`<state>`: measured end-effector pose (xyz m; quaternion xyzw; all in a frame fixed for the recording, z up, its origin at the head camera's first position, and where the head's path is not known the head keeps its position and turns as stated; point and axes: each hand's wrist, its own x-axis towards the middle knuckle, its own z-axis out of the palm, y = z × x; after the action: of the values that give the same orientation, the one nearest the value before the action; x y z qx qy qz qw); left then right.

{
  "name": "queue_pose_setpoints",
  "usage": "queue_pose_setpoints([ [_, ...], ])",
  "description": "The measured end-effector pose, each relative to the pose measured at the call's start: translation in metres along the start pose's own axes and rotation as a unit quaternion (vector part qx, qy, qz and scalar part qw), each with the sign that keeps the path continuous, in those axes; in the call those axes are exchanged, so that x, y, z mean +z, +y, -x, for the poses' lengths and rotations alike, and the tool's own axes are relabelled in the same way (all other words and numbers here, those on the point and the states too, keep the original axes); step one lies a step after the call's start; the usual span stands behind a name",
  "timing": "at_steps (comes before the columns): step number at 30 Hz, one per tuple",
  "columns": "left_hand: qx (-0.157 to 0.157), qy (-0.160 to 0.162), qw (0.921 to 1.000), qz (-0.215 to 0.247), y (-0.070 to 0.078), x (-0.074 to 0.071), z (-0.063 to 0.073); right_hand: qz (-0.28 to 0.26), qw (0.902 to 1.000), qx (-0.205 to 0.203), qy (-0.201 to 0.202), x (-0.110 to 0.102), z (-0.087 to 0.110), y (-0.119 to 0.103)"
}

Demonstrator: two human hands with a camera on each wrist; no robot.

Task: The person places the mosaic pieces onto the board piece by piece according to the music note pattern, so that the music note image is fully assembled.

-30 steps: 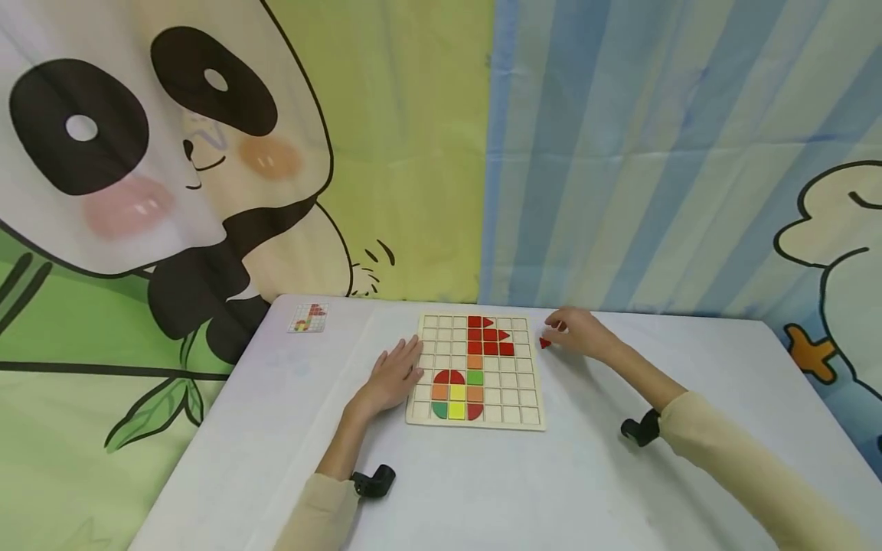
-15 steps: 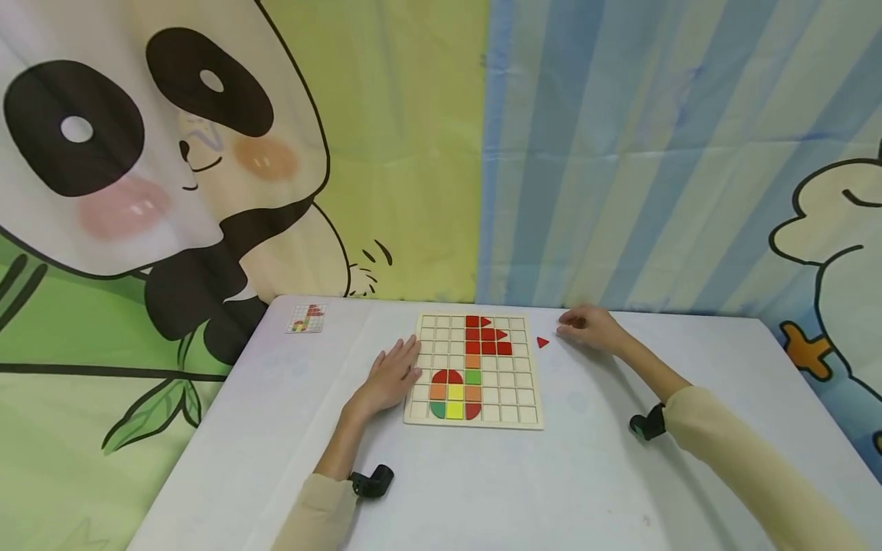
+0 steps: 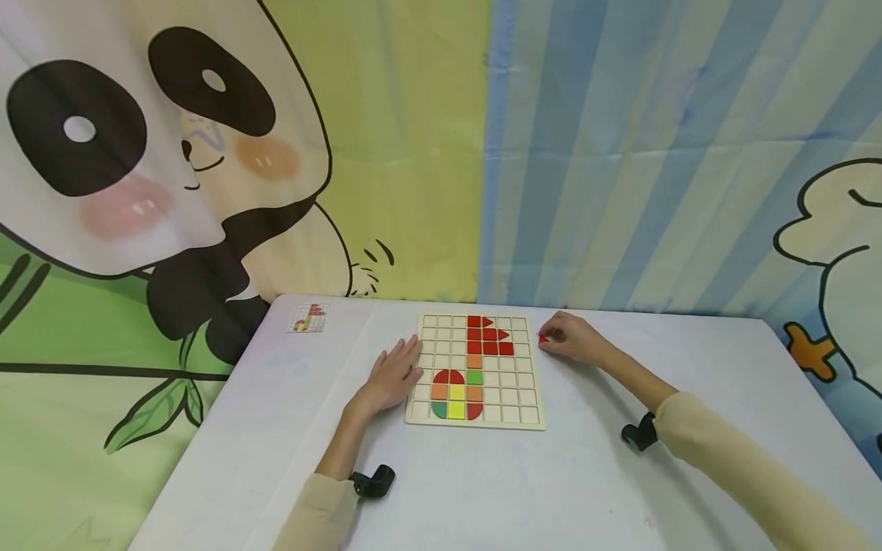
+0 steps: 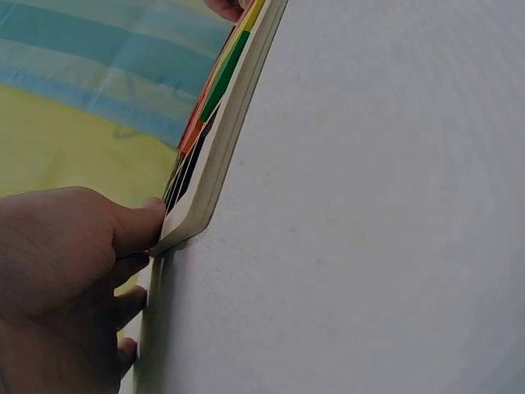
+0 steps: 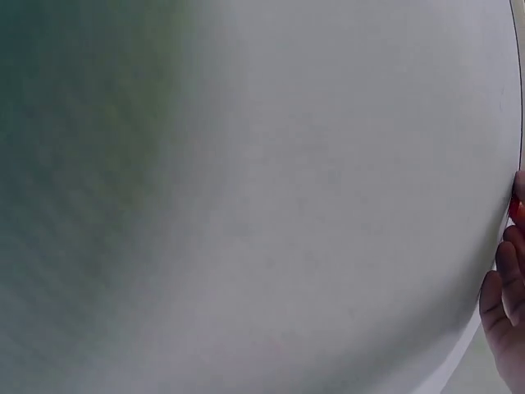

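A wooden grid board (image 3: pixel 510 390) lies on the table, bearing red, orange, green and yellow pieces, among them a yellow square (image 3: pixel 456 411). My left hand (image 3: pixel 393 375) rests flat at its left edge, fingers straight; in the left wrist view the thumb (image 4: pixel 139 226) touches the board's rim. Just right of the board, my right hand (image 3: pixel 575 338) pinches a small red triangle piece (image 3: pixel 543 339) between thumb and fingers. The fingers cover most of it. In the right wrist view only a bit of the red piece (image 5: pixel 514 210) shows at the right edge.
A small pattern card (image 3: pixel 307 317) with a similar coloured figure lies at the back left of the white table (image 3: pixel 537 490). Behind the table hangs a curtain (image 3: pixel 413 153) with cartoon prints.
My right hand first drew back to the right, leaving the red triangle piece on the table, then came back left and took hold of it. The left hand stayed in place.
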<state>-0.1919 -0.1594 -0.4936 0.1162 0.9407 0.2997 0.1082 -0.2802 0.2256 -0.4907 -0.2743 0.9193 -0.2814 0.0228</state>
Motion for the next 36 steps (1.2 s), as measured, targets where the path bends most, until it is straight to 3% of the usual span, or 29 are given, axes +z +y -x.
queue_pose_setpoints([
  [5, 0.0, 0.001, 1.0, 0.004, 0.0, 0.0, 0.0, -0.005, 0.9999, -0.001, -0.012, 0.003, 0.001, -0.014],
  [11, -0.001, 0.004, 1.0, 0.002, -0.001, 0.001, 0.0, -0.026, 0.9981, -0.039, -0.041, 0.01, -0.002, -0.034],
  [19, 0.001, 0.0, 1.0, -0.002, -0.002, 0.001, -0.001, -0.004, 0.9971, -0.063, -0.043, 0.015, -0.008, -0.04],
  [30, -0.003, -0.005, 1.0, 0.0, 0.0, 0.0, -0.002, 0.002, 0.9983, -0.041, -0.041, 0.014, -0.009, -0.047],
  [36, -0.007, -0.005, 1.0, 0.005, 0.001, 0.001, -0.002, -0.012, 0.9995, -0.023, -0.015, 0.016, -0.006, -0.045],
])
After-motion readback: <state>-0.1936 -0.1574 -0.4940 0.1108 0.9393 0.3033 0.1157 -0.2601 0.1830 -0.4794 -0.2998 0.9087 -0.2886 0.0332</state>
